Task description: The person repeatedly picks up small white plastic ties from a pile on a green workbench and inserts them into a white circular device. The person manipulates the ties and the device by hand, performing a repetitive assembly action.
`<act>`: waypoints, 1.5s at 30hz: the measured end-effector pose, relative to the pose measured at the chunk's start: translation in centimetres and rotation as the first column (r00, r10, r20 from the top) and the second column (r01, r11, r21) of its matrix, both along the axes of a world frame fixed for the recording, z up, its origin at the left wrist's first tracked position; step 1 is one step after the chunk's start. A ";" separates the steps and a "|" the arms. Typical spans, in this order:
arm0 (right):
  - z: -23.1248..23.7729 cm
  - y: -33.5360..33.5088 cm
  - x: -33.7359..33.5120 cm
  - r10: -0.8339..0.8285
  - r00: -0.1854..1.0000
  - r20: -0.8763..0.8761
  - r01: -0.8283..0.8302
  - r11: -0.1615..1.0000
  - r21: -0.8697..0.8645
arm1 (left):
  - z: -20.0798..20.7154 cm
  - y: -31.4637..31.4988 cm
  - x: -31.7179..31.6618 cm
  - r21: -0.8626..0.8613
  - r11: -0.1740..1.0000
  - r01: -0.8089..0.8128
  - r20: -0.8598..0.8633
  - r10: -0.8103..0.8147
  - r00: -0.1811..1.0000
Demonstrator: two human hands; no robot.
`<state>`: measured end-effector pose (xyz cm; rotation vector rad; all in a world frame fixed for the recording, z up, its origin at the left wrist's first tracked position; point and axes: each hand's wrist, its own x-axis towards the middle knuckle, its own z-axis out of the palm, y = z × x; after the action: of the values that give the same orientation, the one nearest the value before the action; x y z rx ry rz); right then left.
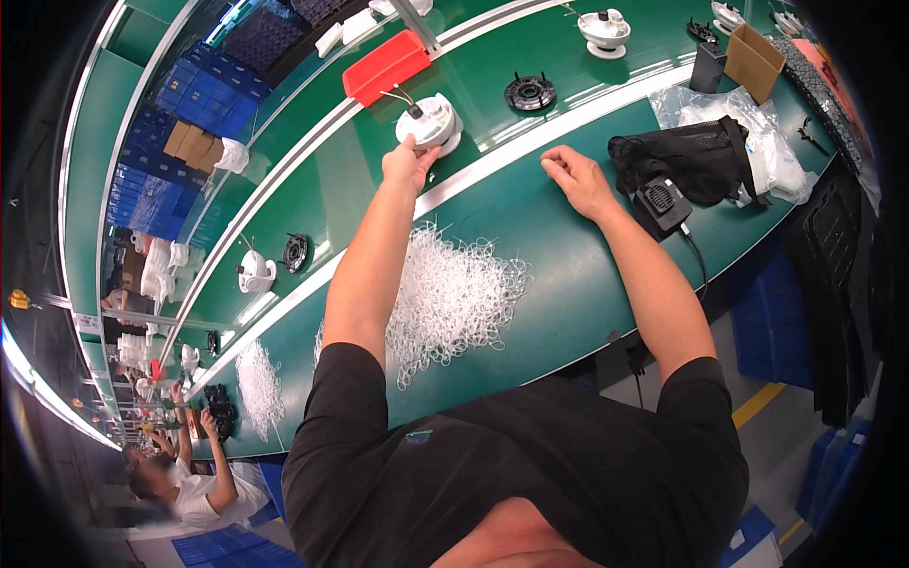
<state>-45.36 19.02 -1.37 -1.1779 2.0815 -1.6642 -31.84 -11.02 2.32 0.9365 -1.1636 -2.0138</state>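
Observation:
On the green conveyor, a round white plastic device (425, 124) stands with thin wires and a small dark piece on top. My left hand (409, 168) grips its near side, thumb and fingers against the white shell. My right hand (579, 180) is over the green workbench (578, 284), close to the metal rail. Its fingers are curled in against the thumb, and nothing shows between them. A large pile of thin white looped ties (450, 298) lies on the bench between my forearms.
Farther along the conveyor sit a black round part (529, 92) and another white device (604, 33). A red tray (386, 66) stands beyond my left hand. At right are a black mesh bag (682, 156), a small black fan (660, 203) with a cable, and clear plastic bags (781, 161). A co-worker sits far left.

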 end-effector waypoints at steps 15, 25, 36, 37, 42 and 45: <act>-0.1 0.1 0.2 0.019 0.998 -0.063 -0.011 0.993 0.121 | 3.0 13.7 7.0 -0.311 0.085 0.947 0.950 0.000 0.312; -0.7 0.0 -0.1 0.028 0.996 -0.084 -0.020 0.995 0.097 | 0.7 12.4 5.1 -0.548 -0.118 0.828 0.825 0.087 0.558; -1.0 0.0 -0.2 0.042 0.997 -0.068 -0.035 0.995 0.095 | 0.6 11.9 5.5 -0.676 -0.045 0.736 0.728 0.117 0.676; -0.9 0.0 -0.2 0.036 0.996 -0.081 -0.028 0.995 0.095 | 1.0 12.2 5.5 -0.624 0.002 0.782 0.777 0.106 0.620; -0.5 0.1 -0.2 0.036 0.997 -0.061 -0.029 0.993 0.112 | 1.6 13.5 4.6 -0.464 0.208 0.861 0.886 0.109 0.451; -0.8 0.1 -0.3 0.041 0.997 -0.064 -0.034 0.994 0.104 | 0.9 13.5 3.8 -0.460 0.227 0.859 0.887 0.172 0.429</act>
<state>-45.64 19.16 -2.12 -1.2470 2.1418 -1.5022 -28.01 2.47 3.21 0.8940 -2.9986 -0.5000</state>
